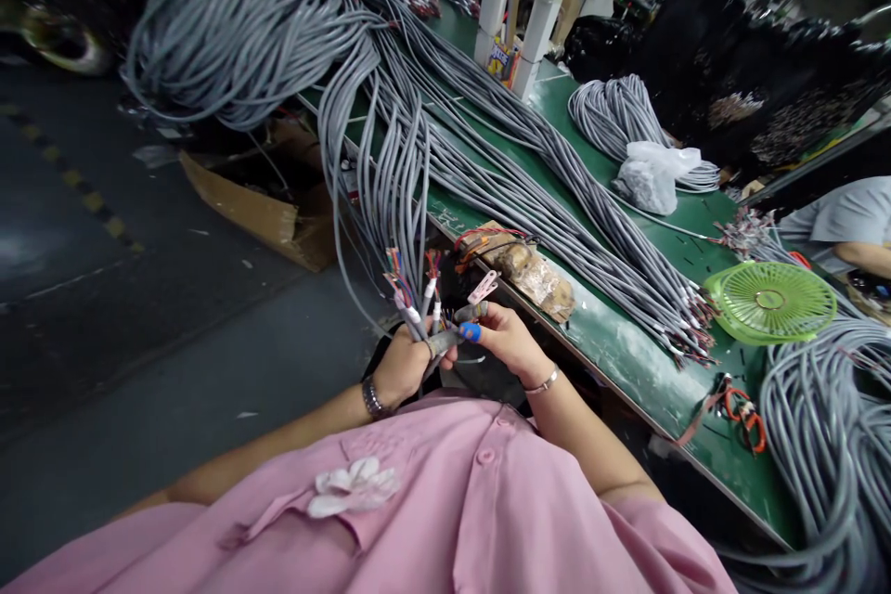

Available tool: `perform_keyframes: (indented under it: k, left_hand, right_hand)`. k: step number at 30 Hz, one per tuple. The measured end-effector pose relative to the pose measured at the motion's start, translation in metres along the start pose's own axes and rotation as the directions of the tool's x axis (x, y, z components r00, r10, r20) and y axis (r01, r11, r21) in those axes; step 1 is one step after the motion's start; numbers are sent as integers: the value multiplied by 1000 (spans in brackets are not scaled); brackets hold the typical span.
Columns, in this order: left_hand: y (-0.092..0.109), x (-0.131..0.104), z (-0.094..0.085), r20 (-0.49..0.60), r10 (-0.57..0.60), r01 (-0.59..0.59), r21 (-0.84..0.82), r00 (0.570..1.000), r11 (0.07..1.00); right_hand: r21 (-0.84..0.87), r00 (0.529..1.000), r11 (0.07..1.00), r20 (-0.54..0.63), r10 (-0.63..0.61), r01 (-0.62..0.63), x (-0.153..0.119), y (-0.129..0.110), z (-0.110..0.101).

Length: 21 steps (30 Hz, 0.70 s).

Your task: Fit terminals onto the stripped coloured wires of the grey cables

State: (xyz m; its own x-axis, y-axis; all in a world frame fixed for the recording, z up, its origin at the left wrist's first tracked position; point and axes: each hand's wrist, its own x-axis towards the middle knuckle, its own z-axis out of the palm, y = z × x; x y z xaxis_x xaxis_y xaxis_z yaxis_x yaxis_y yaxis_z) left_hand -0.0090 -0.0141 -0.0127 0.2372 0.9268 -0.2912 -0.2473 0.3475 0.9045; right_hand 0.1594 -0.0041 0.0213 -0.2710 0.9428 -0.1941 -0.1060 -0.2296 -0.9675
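My left hand (404, 367) is closed around several grey cables (416, 320) in front of my pink shirt. Their stripped ends point up, with thin coloured wires (398, 283) fanning out above white sleeves. Close beside it, my right hand (513, 345) has thumb and forefinger bent together at the cable ends. A blue cover (471, 331) sits on that thumb, and the forefinger looks wrapped in grey. What lies between these fingers is too small to tell. Just above them, a pink clip (483, 287) stands at the table edge.
Long grey cable bundles (515, 158) run across the green table (613, 334). A large coil (237, 37) overhangs its left end. On the table are a green fan (769, 300), orange-handled scissors (744, 418) and a worn block (533, 274). A cardboard box (257, 213) stands on the floor. Another person's sleeve (845, 218) shows at right.
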Motion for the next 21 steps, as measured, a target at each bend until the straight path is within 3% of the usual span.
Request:
perform_keyframes:
  k: [4,9,16,21]
  left_hand:
    - [-1,2,3,-71,27,-34,-94,997,995]
    - [0,1,5,-27,22,-23,-51,999,998]
    - [-3,1,-5,73,-31,27,54,997,998]
    - [-9,1,-3,-5,-1,0,-37,1000,999]
  right_hand:
    - [44,996,999,-85,19,-15,-3,7,3]
    - [49,975,999,-223,-12,23,-3,16,13]
    - [-52,989,998,-143,-27,20,1,10,17]
    - [-62,986,998,-164,-31,22,2,7,23]
